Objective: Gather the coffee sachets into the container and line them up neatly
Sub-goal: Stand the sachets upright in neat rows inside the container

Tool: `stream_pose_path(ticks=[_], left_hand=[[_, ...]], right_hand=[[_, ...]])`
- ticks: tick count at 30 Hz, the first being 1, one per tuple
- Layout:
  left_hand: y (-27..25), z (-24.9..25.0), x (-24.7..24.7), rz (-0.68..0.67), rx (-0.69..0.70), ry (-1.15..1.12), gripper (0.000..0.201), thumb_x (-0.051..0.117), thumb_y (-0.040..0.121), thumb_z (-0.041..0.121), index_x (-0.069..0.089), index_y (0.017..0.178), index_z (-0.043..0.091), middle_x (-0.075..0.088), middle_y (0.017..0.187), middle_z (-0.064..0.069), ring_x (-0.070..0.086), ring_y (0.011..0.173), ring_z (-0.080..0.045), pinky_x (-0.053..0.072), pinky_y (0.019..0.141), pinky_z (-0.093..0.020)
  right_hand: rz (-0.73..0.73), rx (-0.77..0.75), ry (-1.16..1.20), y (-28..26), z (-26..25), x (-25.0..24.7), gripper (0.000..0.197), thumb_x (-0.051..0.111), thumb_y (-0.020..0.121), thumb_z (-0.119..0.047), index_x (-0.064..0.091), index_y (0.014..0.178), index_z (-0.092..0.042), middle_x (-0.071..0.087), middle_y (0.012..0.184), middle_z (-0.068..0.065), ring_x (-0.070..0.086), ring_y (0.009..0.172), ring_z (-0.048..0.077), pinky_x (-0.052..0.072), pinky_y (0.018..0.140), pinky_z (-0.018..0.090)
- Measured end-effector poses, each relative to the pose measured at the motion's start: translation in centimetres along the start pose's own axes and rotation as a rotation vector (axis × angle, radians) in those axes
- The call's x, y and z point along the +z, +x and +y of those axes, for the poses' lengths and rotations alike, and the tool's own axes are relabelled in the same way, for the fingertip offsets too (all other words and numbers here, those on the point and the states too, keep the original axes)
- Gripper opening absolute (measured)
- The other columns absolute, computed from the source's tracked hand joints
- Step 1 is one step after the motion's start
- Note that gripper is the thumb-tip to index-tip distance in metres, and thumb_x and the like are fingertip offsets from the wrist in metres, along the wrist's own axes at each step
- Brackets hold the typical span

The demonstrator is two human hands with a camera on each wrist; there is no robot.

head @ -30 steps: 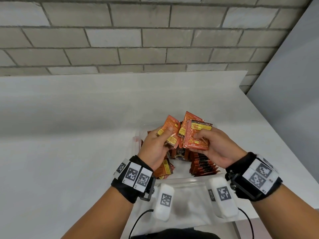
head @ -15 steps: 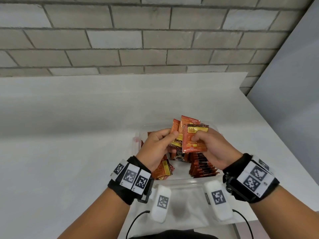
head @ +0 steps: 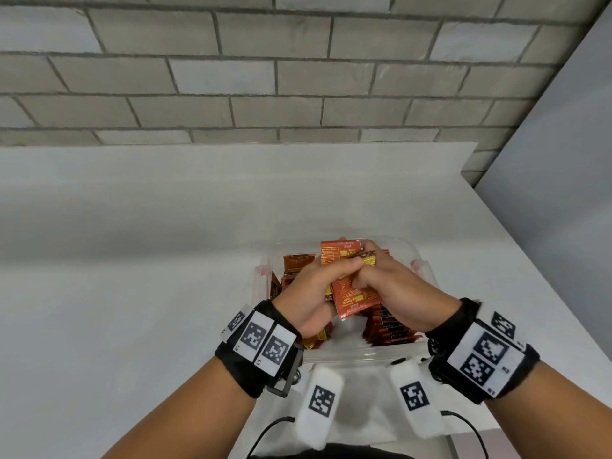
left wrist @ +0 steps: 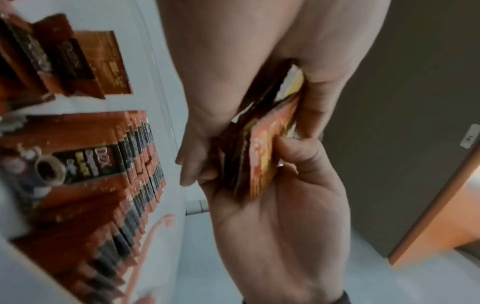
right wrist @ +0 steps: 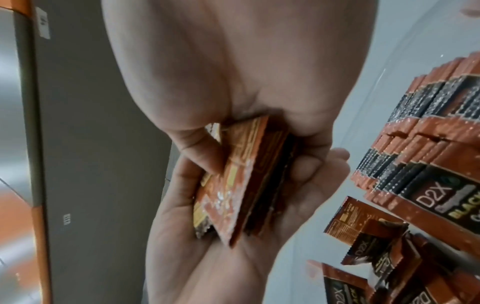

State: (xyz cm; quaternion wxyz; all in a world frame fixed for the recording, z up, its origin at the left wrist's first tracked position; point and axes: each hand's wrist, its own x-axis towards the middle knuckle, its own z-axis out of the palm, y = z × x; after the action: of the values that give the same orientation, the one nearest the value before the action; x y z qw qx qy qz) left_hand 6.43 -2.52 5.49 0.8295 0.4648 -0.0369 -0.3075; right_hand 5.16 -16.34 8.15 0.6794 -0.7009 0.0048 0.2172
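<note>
Orange-red coffee sachets (head: 353, 294) are bunched into a small stack that's gripped from both sides, left hand (head: 309, 294) and right hand (head: 399, 294) both curled around it, right above the clear plastic container (head: 422, 270). More sachets are already lined up on edge in a neat row (head: 387, 329) inside it, with a few loose ones (head: 298, 263) lying nearby. Everything is set on the white counter (head: 132, 260).
</note>
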Motion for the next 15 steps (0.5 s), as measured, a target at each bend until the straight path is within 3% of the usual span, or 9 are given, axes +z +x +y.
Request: stream_pose_path(ticks=[4, 5, 7, 9, 12, 15], left_hand=[[0.2, -0.6, 0.0, 0.034, -0.03, -0.153, 0.026, 0.054, 0.082, 0.013, 0.062, 0.107, 0.008, 0.067, 0.093, -0.012, 0.066, 0.081, -0.021, 0.055, 0.072, -0.033], [0.2, -0.7, -0.1, 0.038, -0.038, -0.174, 0.026, 0.054, 0.081, 0.012, 0.062, 0.105, 0.007, 0.066, 0.092, -0.013, 0.066, 0.08, -0.021, 0.054, 0.072, -0.033], [0.2, -0.8, -0.2, 0.026, -0.055, -0.229, 0.027, 0.057, 0.077, 0.01, 0.064, 0.103, 0.006, 0.066, 0.092, -0.014, 0.065, 0.08, -0.023, 0.054, 0.073, -0.034], [0.4, -0.8, -0.6, 0.032, -0.053, -0.271, 0.029, 0.059, 0.074, 0.007, 0.067, 0.102, 0.005, 0.066, 0.092, -0.015, 0.064, 0.08, -0.025, 0.053, 0.074, -0.035], [0.8, -0.7, -1.2, 0.074, -0.069, -0.275, 0.034, 0.055, 0.071, 0.01, 0.064, 0.103, 0.005, 0.063, 0.084, -0.014, 0.063, 0.073, -0.024, 0.053, 0.066, -0.032], [0.9, -0.5, -1.2, 0.092, -0.11, -0.26, 0.024, 0.055, 0.068, 0.011, 0.059, 0.091, 0.005, 0.059, 0.075, -0.012, 0.06, 0.068, -0.023, 0.051, 0.062, -0.032]], right_hand=[[-0.046, -0.034, -0.275, -0.3, 0.2, -0.1, 0.047, 0.056, 0.083, -0.016, 0.04, 0.124, -0.031, 0.051, 0.128, 0.01, 0.055, 0.114, 0.017, 0.048, 0.097, 0.035], [-0.041, -0.053, -0.424, -0.2, 0.4, -0.3, 0.047, 0.056, 0.087, -0.02, 0.036, 0.127, -0.035, 0.043, 0.137, 0.005, 0.046, 0.123, 0.016, 0.042, 0.104, 0.039], [-0.006, -0.059, -0.761, 0.0, 0.5, -0.8, 0.062, 0.056, 0.092, -0.032, 0.021, 0.143, -0.038, 0.015, 0.154, -0.009, 0.016, 0.142, 0.014, 0.017, 0.117, 0.045], [0.063, -0.07, -0.925, -0.1, 0.1, -0.9, 0.08, 0.056, 0.089, -0.044, 0.004, 0.149, -0.036, -0.007, 0.156, -0.016, -0.003, 0.144, 0.009, 0.001, 0.115, 0.041], [0.124, -0.233, -0.934, -0.6, -0.6, -0.6, 0.096, 0.065, 0.08, -0.052, -0.004, 0.147, -0.041, -0.015, 0.155, -0.02, -0.007, 0.141, 0.0, 0.003, 0.113, 0.036], [-0.029, -0.349, -0.952, -0.9, -1.0, -0.1, 0.114, 0.077, 0.063, -0.059, -0.008, 0.139, -0.055, -0.016, 0.15, -0.03, -0.011, 0.139, -0.005, 0.004, 0.116, 0.037]])
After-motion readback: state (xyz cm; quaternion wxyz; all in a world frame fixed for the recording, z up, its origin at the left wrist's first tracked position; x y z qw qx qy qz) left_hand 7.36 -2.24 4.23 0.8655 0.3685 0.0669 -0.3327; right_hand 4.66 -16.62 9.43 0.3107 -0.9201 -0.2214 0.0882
